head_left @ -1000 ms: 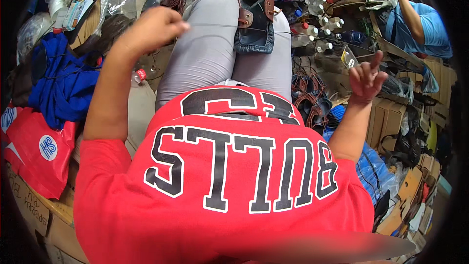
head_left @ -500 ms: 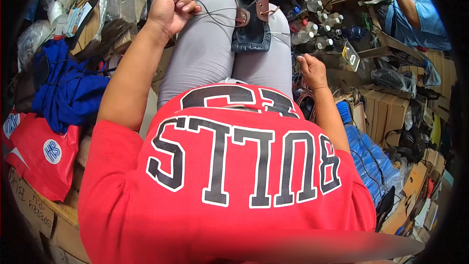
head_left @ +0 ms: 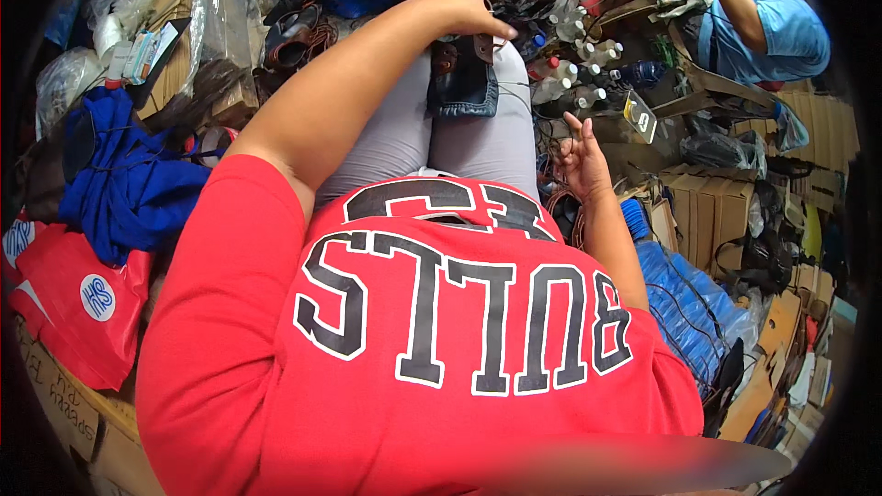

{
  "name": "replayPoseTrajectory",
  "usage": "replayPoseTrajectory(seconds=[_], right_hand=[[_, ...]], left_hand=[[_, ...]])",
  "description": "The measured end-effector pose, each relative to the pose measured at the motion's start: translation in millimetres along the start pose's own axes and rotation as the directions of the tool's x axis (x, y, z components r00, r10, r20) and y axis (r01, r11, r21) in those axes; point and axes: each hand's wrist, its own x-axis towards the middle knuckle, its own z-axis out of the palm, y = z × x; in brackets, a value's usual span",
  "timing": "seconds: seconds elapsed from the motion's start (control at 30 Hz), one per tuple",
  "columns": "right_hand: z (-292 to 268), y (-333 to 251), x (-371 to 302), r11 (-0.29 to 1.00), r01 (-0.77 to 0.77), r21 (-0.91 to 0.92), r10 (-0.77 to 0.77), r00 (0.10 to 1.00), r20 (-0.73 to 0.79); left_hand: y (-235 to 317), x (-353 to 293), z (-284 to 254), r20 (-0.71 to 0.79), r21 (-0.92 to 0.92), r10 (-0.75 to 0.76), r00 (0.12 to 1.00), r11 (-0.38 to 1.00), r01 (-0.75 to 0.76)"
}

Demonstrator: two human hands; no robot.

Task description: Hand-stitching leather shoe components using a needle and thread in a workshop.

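A dark blue shoe (head_left: 464, 92) with brown leather pieces lies across my grey-trousered knees. My left hand (head_left: 473, 15) reaches over from the left to its far end, the fingers bent down around the brown leather edge. That hand hides much of the shoe's far part, and any thread between its fingertips is too small to make out. To the right of my thigh, my right hand (head_left: 584, 158) is raised with its fingers apart, and I see nothing held in it.
Several plastic bottles (head_left: 574, 73) stand beyond my right knee. Blue cloth (head_left: 129, 174) and a red bag (head_left: 83, 303) lie at left. Cardboard boxes (head_left: 712, 216) and blue plastic wrap (head_left: 684, 298) fill the right side. Another person in a light blue shirt (head_left: 781, 37) is at far right.
My left hand has swung right, from beside the left knee to the shoe, where a dark thread stretched before. My right hand has opened its pinched fingers.
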Motion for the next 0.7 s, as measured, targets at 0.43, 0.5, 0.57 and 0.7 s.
replayPoseTrajectory(seconds=[0.43,0.5,0.57,0.7], right_hand=[[79.8,-69.3,-7.1,0.334,0.602,-0.725,-0.656,0.701,0.28],[113.0,-79.3,-11.1,0.529,0.472,-0.706,-0.356,0.878,0.32],[137.1,-86.1,-10.8,0.36,0.462,-0.811,-0.158,0.886,0.435],[139.5,-86.0,0.5,0.159,0.488,-0.858,-0.077,0.873,0.482]], left_hand=[[-22.9,-20.3,25.5,0.179,-0.739,0.318,0.931,0.668,-0.086],[-18.4,-22.9,21.3,0.104,-0.524,0.333,0.937,0.819,-0.233],[-17.3,-21.1,18.5,0.189,-0.516,0.345,0.919,0.831,-0.206],[-13.0,-17.3,23.6,0.233,-0.47,0.328,0.915,0.862,-0.189]])
